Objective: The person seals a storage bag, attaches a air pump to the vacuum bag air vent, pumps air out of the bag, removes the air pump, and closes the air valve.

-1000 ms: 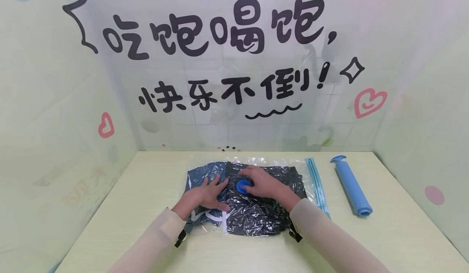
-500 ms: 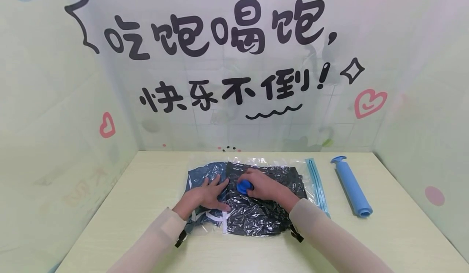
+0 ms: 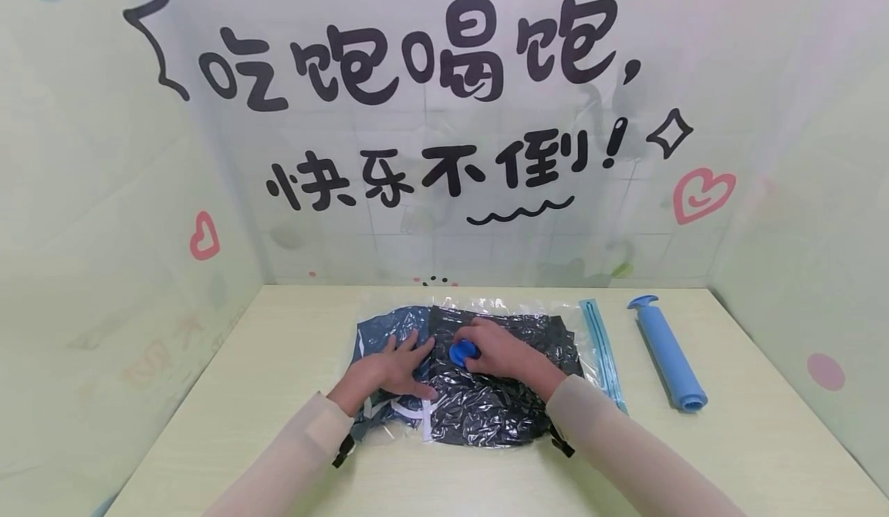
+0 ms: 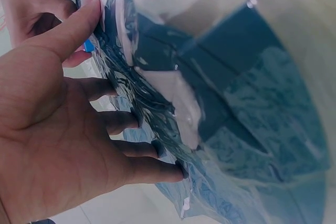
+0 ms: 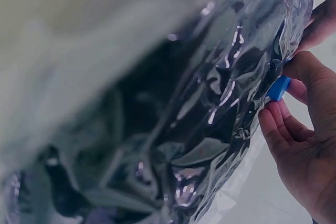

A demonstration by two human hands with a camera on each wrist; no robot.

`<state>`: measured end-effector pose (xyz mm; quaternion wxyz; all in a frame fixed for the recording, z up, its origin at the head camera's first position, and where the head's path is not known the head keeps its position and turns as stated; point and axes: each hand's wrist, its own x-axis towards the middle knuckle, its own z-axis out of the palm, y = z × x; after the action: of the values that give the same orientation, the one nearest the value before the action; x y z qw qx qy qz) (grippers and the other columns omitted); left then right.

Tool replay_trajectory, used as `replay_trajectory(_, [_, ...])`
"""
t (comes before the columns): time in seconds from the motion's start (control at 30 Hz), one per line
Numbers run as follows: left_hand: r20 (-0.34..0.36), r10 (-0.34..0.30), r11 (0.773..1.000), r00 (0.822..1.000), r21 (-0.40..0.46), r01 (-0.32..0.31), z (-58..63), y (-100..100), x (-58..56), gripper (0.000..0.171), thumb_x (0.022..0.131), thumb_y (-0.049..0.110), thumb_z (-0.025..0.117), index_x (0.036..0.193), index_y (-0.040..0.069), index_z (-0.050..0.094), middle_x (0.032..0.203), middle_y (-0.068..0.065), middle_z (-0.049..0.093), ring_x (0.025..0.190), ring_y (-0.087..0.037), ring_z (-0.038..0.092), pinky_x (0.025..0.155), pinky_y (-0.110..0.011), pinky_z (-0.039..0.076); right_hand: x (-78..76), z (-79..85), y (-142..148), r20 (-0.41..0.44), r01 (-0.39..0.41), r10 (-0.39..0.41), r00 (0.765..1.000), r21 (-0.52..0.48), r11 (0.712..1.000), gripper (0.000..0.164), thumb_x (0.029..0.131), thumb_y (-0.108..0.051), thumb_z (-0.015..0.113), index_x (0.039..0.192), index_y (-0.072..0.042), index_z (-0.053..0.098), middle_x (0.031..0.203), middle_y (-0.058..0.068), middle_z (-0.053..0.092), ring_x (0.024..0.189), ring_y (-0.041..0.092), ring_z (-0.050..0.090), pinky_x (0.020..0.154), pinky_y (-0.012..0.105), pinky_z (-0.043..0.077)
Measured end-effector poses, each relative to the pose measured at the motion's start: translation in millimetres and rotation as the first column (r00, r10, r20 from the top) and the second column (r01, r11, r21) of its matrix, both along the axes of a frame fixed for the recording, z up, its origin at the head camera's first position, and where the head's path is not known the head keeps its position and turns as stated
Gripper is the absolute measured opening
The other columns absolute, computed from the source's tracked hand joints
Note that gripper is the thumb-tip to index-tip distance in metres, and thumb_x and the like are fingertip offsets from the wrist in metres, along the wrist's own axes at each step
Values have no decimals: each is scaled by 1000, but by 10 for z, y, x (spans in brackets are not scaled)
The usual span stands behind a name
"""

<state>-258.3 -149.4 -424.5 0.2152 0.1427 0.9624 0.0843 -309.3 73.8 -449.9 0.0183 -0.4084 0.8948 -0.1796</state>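
A clear vacuum storage bag (image 3: 486,417) lies flat on the table, with dark blue clothing (image 3: 389,328) in its left part and black clothing (image 3: 542,332) in its right. My left hand (image 3: 392,366) rests on the left part, fingers spread; its fingertips press the plastic in the left wrist view. Near the bag's middle sits a round blue valve cap (image 3: 462,353). Thumb and fingers of my right hand (image 3: 501,349) pinch this cap at its edge. The right wrist view shows the blue cap (image 5: 278,88) between thumb and curled fingers, right at the plastic.
A blue hand pump (image 3: 668,355) lies right of the bag, its handle toward the back. The bag's teal zip strip (image 3: 603,355) runs along its right edge. Printed walls surround the pale wooden table (image 3: 250,393) at the back and sides.
My right thumb and fingers have shifted round the blue cap, with the thumb drawn back to its right edge. The left hand, bag and pump stay in place.
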Motion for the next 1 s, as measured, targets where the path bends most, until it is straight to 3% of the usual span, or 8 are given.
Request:
replay_trajectory(0.33, [0,-1,1000,1000,1,1,37,-6,4,95,91,53,72,162,10,25,165,-24,12,145,-57,8,109,-71,20,35,5,-54,-59,48,-45,997,45,998,32,94,-19,74,121,-4,66,99,9,59,85,20,54,73,36,52])
replay_trajectory(0.63, [4,-7,1000,1000,12,7,46,-18,11,93,92,51,72,162,10,26,165,-24,13,145,-57,9,108,-72,21,48,-28,-102,-170,103,-86,982,100,990,31,95,-27,73,108,-1,62,87,7,54,74,19,51,66,36,49])
replay_trajectory(1.0, [-1,-14,1000,1000,14,14,29,-16,6,94,92,52,72,162,10,25,165,-24,12,145,-57,9,108,-72,20,43,-93,-124,-155,163,-151,976,64,985,39,99,-37,69,102,0,59,77,5,55,65,17,54,59,36,49])
